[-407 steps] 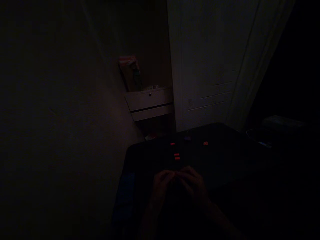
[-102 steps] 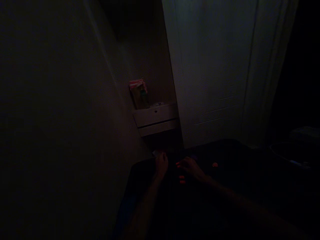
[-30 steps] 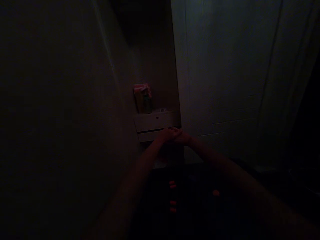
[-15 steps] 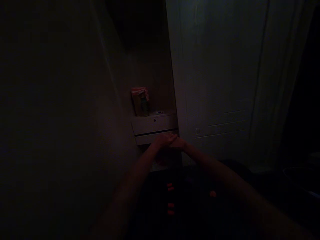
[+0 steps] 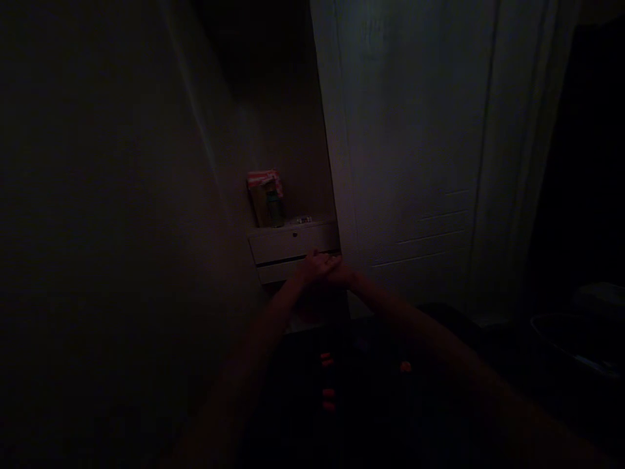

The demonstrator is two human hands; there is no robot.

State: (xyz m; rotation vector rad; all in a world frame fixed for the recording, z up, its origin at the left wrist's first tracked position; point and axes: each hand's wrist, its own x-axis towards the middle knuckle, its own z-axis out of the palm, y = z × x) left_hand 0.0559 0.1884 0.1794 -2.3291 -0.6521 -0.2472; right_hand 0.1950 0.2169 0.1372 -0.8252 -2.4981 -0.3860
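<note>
The scene is very dark. My left hand (image 5: 316, 267) and my right hand (image 5: 340, 275) meet at arm's length in front of me. The fingers of my left hand lie pressed together over my right hand, with a thumb or finger poking up. Those of my right hand are mostly hidden beneath, and I cannot make out any object between the two. Behind them is a pale drawer unit (image 5: 278, 247).
On the drawer top stand a box with a red-and-white cover (image 5: 262, 177), a greenish bottle or jar (image 5: 274, 210) and a small item (image 5: 304, 220). A pale cabinet door (image 5: 410, 150) rises at right. Several orange-red pieces (image 5: 329, 398) show on the dark surface below.
The view has turned slightly, so the drawers and door sit further left. My hands stay together, and a thumb or finger of my left hand now sticks up more.
</note>
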